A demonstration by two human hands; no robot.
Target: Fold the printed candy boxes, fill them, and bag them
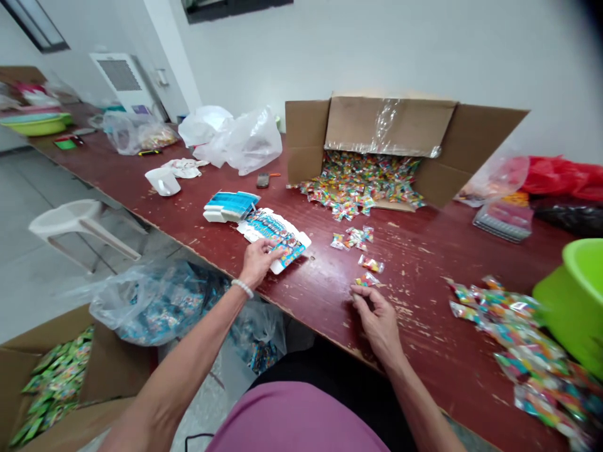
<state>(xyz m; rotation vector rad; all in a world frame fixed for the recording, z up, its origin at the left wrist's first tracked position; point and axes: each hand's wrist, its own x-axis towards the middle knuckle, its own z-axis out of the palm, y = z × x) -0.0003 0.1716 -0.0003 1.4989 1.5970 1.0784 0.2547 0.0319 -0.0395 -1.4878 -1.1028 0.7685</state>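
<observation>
Brown cardboard makes two boxes: a tipped box (391, 124) on the worktop (424, 270), spilling countless wrapped sweets (351, 188), and a floor box (110, 364) of green packets (59, 376). One clear bag (110, 311) holds blue packets (164, 307). The left hand (258, 262) lays bent fingers on one printed carton (277, 238), beside one blue stack (230, 206); whether it grips, I cannot tell. The right hand (377, 317) curls its fingers beside the nearer of two single sweets (371, 263); any pinch is unclear.
</observation>
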